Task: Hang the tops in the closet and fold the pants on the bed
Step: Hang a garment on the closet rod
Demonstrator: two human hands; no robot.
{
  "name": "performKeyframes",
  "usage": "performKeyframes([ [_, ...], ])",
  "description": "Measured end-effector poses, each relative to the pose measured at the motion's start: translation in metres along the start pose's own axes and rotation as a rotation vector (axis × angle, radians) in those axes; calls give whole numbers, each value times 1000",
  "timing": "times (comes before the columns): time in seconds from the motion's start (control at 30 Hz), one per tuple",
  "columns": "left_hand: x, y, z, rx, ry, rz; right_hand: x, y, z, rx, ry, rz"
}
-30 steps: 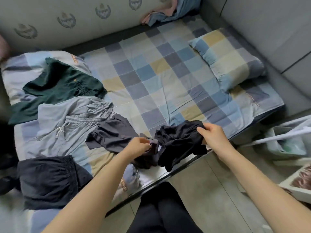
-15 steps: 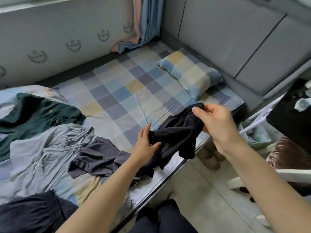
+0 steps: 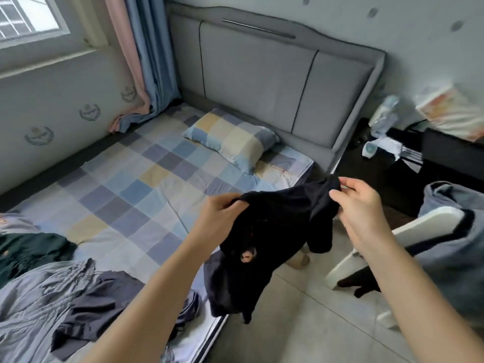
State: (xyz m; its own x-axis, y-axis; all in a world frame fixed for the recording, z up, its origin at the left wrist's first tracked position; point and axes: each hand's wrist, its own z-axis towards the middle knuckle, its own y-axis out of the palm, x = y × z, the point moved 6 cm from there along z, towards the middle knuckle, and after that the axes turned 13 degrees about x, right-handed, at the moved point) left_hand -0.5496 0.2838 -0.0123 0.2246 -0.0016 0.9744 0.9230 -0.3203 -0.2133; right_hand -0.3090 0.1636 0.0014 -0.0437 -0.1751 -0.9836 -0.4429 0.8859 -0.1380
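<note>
Since the black garment (image 3: 275, 231) has been lifted clear of the bed (image 3: 136, 179), left hand (image 3: 220, 208) and right hand (image 3: 358, 203) pinch its top edge at 12 o'clock, ready for sorting.

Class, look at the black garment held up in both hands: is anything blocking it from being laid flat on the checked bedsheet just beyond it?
Nothing visible does. The left hand and right hand hold the black garment over the bed's edge, and the checked sheet just beyond is bare.

grey headboard (image 3: 262, 74) – tiled floor (image 3: 301, 323), window (image 3: 28, 17).
</note>
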Motion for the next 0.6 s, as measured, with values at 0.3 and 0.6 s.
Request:
performKeyframes([
  [0.3, 77, 161, -51, -155, -29, -133, 59, -124, -14, -133, -27, -624],
  [0.6, 117, 303, -132, -461, 285, 138, 13, -232, -19, 55, -451, -465],
])
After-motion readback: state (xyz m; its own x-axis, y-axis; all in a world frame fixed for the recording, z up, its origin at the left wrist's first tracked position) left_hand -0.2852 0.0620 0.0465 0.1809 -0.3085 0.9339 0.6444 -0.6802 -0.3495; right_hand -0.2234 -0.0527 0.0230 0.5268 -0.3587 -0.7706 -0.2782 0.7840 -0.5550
